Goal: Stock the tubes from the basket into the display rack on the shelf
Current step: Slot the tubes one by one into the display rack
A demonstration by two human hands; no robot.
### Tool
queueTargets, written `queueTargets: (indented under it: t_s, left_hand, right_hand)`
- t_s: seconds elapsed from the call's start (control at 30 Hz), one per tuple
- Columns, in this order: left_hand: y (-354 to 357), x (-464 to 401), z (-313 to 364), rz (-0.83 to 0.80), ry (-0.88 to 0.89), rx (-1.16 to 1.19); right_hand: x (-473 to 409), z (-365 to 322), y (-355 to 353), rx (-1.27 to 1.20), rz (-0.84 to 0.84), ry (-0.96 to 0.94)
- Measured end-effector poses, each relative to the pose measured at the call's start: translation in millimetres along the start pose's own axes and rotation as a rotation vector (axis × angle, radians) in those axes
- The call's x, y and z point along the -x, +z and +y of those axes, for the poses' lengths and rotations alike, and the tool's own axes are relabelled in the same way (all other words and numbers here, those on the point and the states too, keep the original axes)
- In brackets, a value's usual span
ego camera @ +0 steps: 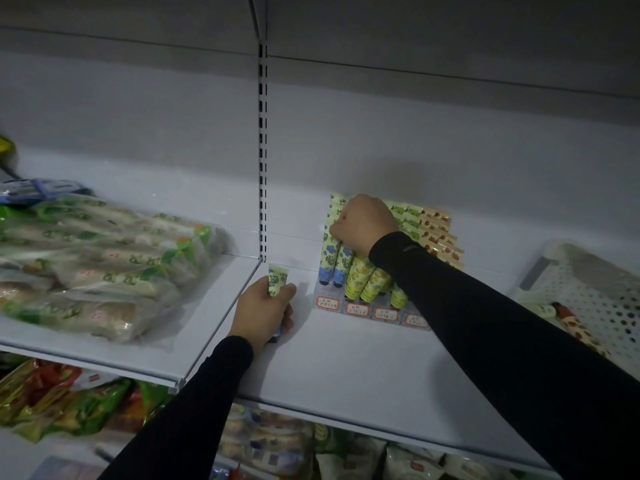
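Note:
A clear display rack (372, 311) with red-framed price labels stands on the white shelf (363, 372). It holds rows of patterned tubes: blue-flowered (328, 252), yellow-green (360, 277) and red-patterned (438, 233). My right hand (363, 225) is curled into a fist over the rack's left rows, gripping a blue-flowered tube there. My left hand (265, 306) rests on the shelf left of the rack and grips a green-leaf tube (277, 278), whose flat end sticks up. A white perforated basket (595, 296) at the right holds more tubes (571, 323).
Clear bags of packaged goods (100, 268) lie on the neighbouring shelf at left. A slotted upright post (263, 161) divides the two bays. Snack packets (69, 400) fill the shelf below. Bare shelf lies in front of the rack.

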State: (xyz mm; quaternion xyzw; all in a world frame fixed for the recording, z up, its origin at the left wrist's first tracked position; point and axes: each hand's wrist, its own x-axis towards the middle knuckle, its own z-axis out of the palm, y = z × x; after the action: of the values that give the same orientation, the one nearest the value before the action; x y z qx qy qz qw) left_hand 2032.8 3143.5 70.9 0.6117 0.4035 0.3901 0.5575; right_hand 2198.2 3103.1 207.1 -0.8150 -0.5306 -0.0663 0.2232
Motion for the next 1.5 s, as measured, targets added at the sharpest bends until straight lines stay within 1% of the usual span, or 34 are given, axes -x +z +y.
queueTargets:
  t_s: [0.33,0.57,0.63,0.73,0.8,0.83,0.9,1.0,1.1,1.27,1.37,1.43,1.5]
  left_hand:
    - [0,-2,-2,0.000,-0.005,-0.009]
    - [0,1,1,0.006,0.012,-0.034]
    - [1,4,4,0.001,0.011,-0.029]
    - [0,6,8,-0.020,0.002,-0.024]
    - [-2,6,8,-0.052,0.003,-0.026]
    - [-3,6,8,-0.078,0.008,-0.018]
    - [-7,8,12,-0.140,0.035,-0.014]
    - [-12,13,27,-0.247,0.109,-0.004]
    - [-11,16,43,-0.348,0.088,0.094]
    - [-9,19,53,-0.381,0.058,0.223]
    - [-7,19,53,-0.440,0.048,0.252]
    - [-5,18,52,-0.466,0.055,0.266]
    - [-4,19,52,-0.457,0.064,0.260]
  right_hand:
    - [4,-4,-1,-0.002,0.021,0.019]
    - [7,-5,-4,0.041,0.003,-0.020]
    - [8,-5,-6,0.037,0.026,-0.039]
    - [12,-7,-15,-0.002,0.120,-0.079]
    - [18,-8,-23,-0.048,0.187,-0.128]
    - [24,-9,-26,-0.087,0.192,-0.161]
    - [37,-10,-28,-0.157,0.125,-0.222]
    - [55,-10,-21,-0.236,-0.075,-0.256]
    - [60,-9,-14,-0.289,-0.195,-0.265]
    - [59,-3,-23,-0.355,-0.230,-0.223]
    - [60,2,-24,-0.354,-0.275,-0.181]
    - [60,5,-23,-0.363,-0.261,-0.165]
    - [59,5,-24,-0.324,-0.200,-0.174]
